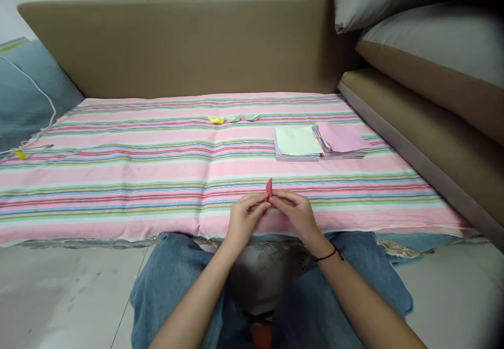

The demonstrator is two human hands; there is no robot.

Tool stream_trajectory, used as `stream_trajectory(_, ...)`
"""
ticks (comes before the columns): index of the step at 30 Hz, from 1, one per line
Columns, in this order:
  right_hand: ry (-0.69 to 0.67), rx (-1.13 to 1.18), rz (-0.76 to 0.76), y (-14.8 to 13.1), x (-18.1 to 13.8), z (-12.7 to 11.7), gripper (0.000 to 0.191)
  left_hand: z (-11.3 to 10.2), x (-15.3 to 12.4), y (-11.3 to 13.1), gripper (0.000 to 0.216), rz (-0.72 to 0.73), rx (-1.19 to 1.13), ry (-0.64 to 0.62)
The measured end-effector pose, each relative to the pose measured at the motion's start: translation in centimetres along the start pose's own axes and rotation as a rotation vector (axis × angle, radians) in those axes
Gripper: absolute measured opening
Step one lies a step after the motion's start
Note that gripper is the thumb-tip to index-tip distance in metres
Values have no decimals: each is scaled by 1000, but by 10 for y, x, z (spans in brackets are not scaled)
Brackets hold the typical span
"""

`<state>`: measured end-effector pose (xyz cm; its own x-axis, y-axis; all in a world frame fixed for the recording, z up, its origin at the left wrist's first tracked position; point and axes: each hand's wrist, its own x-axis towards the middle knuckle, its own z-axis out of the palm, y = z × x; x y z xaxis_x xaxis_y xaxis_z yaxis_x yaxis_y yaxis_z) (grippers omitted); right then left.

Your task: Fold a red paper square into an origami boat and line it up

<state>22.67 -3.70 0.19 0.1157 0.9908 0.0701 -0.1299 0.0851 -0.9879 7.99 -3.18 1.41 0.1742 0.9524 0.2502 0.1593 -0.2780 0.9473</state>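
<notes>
A small folded piece of red paper (269, 189) is pinched between both my hands, just above the near edge of the pink striped cloth (157, 181). My left hand (244, 219) grips it from the left with fingers curled. My right hand (295, 213), a dark cord at its wrist, grips it from the right. The paper's tip sticks up between my fingertips; the rest of it is hidden by my fingers.
Two stacks of coloured paper sheets (319, 140) lie on the cloth at right. Three small folded paper shapes, one yellow (217, 120) and two pale green (242, 117), sit further back. Brown cushions (433, 118) rise at right. A white cable (35, 86) runs at left.
</notes>
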Motion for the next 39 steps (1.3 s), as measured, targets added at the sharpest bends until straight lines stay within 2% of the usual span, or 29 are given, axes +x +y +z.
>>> stream_trajectory(10, 10, -130, -88, 0, -3, 2, 18, 4, -4, 3, 25, -12, 69, -17)
stream_trajectory(14, -9, -245, -177, 2, -6, 4, 22, 8, -10, 0, 25, 10, 256, 32)
stream_trajectory(18, -12, -344, -218, 1, -7, 6, 16, 15, -19, -5, 23, 147, 519, 74)
stream_trajectory(21, 29, -373, -238, 1, -6, 6, 8, 19, -22, -6, 27, 282, 578, 65)
stream_trajectory(24, 61, -353, -227, 2, -6, 6, 8, 22, -19, -5, 35, 301, 521, 50)
stream_trajectory(28, 75, -320, -193, 3, -5, 6, 6, 23, -13, -4, 41, 211, 313, 41)
stream_trajectory(33, 58, -204, -128, 2, -2, 4, 13, 22, -11, -6, 39, 160, 124, 38)
stream_trajectory(39, 28, -113, -106, 3, 1, 1, 13, 22, -11, -4, 33, 141, 28, 35)
